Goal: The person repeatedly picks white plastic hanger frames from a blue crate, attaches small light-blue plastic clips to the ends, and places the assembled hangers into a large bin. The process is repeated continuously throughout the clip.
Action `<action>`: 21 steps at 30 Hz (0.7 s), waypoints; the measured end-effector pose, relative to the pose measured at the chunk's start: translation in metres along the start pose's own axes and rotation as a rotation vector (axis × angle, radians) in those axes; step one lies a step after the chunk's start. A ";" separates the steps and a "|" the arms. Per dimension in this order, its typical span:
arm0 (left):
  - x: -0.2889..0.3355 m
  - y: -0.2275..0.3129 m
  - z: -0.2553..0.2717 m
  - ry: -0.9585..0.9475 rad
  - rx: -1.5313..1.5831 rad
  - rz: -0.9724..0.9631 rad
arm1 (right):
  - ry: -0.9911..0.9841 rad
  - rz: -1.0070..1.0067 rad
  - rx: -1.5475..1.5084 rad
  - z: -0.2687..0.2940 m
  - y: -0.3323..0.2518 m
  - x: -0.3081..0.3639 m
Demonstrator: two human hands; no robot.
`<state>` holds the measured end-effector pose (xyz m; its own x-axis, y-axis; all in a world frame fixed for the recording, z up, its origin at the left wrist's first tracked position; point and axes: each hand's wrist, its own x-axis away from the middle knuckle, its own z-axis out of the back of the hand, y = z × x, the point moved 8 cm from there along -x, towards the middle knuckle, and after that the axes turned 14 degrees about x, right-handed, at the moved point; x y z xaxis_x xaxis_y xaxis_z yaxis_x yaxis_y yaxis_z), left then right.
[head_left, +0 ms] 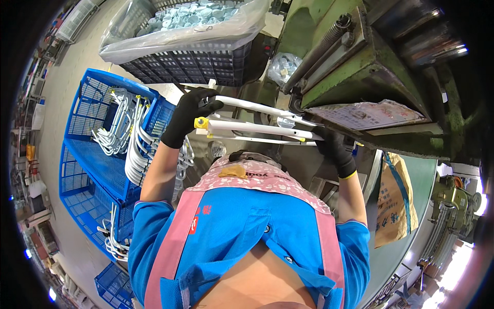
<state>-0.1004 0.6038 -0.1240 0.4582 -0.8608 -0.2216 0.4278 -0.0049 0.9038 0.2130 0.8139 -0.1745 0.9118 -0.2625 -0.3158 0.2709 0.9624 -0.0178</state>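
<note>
Now your left hand is holding the white pipes by one end, fingers bent round; your right hand is touching the other, grip hidden. They're lying sideways between, upper middle of the frame.

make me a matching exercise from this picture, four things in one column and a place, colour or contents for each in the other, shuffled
1. white frame
2. black crate
3. paper sack
4. blue crates

a. brown with a blue strip, to the person's right
b. to the person's left, with bent white tubes in them
c. between the left hand and the right hand
d. full of pale blue pieces, lined with clear plastic

Pairs: 1-c, 2-d, 3-a, 4-b
</note>
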 end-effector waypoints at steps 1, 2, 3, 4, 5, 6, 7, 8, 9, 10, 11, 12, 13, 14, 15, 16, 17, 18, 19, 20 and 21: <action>0.001 -0.009 -0.003 -0.032 0.059 0.089 | -0.021 -0.004 -0.032 -0.007 0.002 0.002; 0.002 -0.015 -0.004 -0.031 0.073 0.122 | -0.042 -0.008 -0.063 -0.015 0.004 0.003; 0.004 -0.019 -0.004 -0.019 0.078 0.141 | -0.061 -0.012 -0.094 -0.021 0.005 0.004; 0.005 -0.024 -0.004 -0.006 0.083 0.160 | -0.051 0.005 -0.094 -0.023 0.005 0.004; 0.007 -0.030 -0.007 -0.020 0.079 0.181 | -0.043 0.022 -0.097 -0.023 0.003 0.002; 0.008 -0.035 -0.010 -0.037 0.075 0.206 | 0.037 0.053 -0.147 -0.015 -0.001 0.000; 0.008 -0.039 -0.012 -0.053 0.065 0.203 | -0.106 0.008 -0.087 -0.023 -0.002 -0.002; 0.009 -0.045 -0.017 -0.083 0.126 0.244 | -0.172 -0.020 -0.069 -0.023 -0.007 -0.004; 0.009 -0.051 -0.017 -0.074 0.188 0.269 | -0.175 0.005 -0.066 -0.014 -0.014 -0.008; 0.010 -0.057 -0.018 -0.063 0.226 0.309 | -0.211 -0.038 -0.062 -0.007 -0.015 -0.014; 0.010 -0.059 -0.018 -0.047 0.236 0.283 | -0.189 -0.029 -0.081 0.005 -0.023 -0.019; 0.011 -0.060 -0.017 -0.028 0.245 0.260 | -0.170 -0.017 -0.105 0.015 -0.035 -0.024; 0.012 -0.063 -0.021 -0.052 0.321 0.274 | -0.076 0.014 0.027 0.030 -0.049 -0.027; 0.013 -0.069 -0.022 -0.051 0.326 0.310 | -0.008 0.039 0.131 0.046 -0.061 -0.026; 0.014 -0.075 -0.024 -0.053 0.360 0.333 | -0.041 0.031 0.089 0.056 -0.066 -0.024; 0.016 -0.080 -0.025 -0.057 0.403 0.355 | -0.070 0.059 0.071 0.063 -0.075 -0.021; 0.016 -0.086 -0.026 -0.056 0.439 0.390 | -0.142 -0.261 -0.149 0.062 -0.060 -0.016; 0.017 -0.091 -0.028 -0.043 0.579 0.425 | -0.157 -0.222 -0.090 0.068 -0.064 -0.019; 0.016 -0.094 -0.027 -0.047 0.576 0.411 | -0.171 -0.185 -0.029 0.075 -0.065 -0.020; 0.015 -0.095 -0.027 -0.051 0.574 0.395 | -0.184 -0.144 0.054 0.082 -0.065 -0.022; 0.012 -0.087 -0.025 -0.074 0.501 0.251 | -0.139 -0.211 -0.066 0.086 -0.059 -0.027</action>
<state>-0.1129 0.6060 -0.2145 0.4345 -0.9001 0.0321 -0.1174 -0.0213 0.9929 0.1992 0.7581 -0.0836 0.8723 -0.4602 -0.1651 0.4426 0.8868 -0.1330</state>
